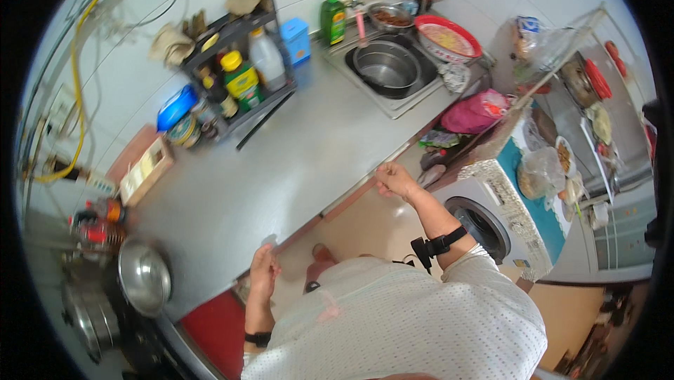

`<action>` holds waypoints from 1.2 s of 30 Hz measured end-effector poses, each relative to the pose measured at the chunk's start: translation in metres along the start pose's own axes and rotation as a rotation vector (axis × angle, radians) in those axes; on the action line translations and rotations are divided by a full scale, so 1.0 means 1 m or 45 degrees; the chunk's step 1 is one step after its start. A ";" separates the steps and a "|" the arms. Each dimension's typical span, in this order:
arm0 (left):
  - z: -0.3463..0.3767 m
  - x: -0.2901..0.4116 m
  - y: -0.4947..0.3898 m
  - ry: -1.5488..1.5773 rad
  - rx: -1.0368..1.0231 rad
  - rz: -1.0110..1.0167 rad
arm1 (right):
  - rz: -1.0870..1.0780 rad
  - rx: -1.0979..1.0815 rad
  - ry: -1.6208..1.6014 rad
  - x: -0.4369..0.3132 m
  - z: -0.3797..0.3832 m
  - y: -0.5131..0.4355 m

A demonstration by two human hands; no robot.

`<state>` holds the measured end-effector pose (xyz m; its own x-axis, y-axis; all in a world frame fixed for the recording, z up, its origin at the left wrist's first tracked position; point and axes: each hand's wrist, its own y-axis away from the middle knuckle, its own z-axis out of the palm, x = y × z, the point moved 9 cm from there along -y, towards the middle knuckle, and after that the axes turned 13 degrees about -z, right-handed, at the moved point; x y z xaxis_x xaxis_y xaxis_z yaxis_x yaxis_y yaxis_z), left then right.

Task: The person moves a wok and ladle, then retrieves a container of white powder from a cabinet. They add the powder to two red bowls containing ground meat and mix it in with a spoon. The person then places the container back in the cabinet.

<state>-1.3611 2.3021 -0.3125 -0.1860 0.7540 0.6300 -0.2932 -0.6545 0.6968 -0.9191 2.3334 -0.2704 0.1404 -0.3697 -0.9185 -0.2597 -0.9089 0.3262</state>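
My left hand (pixel 265 270) hovers by the front edge of the metal countertop (pixel 295 169), fingers loosely bent and nothing visible in them. Further right, my right hand (pixel 394 181) hangs just off the same edge, also without anything visible in its slightly parted, curled fingers. Before me, a sink (pixel 392 112) is set into the counter and holds a round metal basin (pixel 387 67). A dark stick (pixel 264 121) lies on the countertop in front of a grey rack (pixel 231 30) with several bottles.
At the left stand a steel bowl (pixel 145 277), a pot (pixel 89 317) and a box (pixel 147 169). A green soap bottle (pixel 333 19) and a red-rimmed basin (pixel 447 38) flank the sink. To my right are a washing machine (pixel 487 190) with food on top and a pink bag (pixel 468 112).
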 end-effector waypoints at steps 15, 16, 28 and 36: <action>0.163 0.097 -0.111 -0.200 0.031 -0.206 | -0.227 1.056 -0.511 0.025 -0.391 -0.164; 0.203 0.104 -0.119 -0.197 -0.102 -0.204 | -0.217 1.089 -0.475 0.031 -0.424 -0.181; 0.671 0.214 -0.328 -0.693 -0.544 -0.282 | 0.058 1.176 0.292 0.046 -0.729 -0.392; 0.817 0.189 -0.529 -0.549 -0.379 -0.261 | 0.036 1.190 0.380 0.070 -0.804 -0.490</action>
<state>-0.4753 2.7456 -0.2821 0.2842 0.7325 0.6186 -0.5466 -0.4062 0.7323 -0.0138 2.5976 -0.3147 0.3251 -0.5393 -0.7769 -0.9002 -0.4282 -0.0795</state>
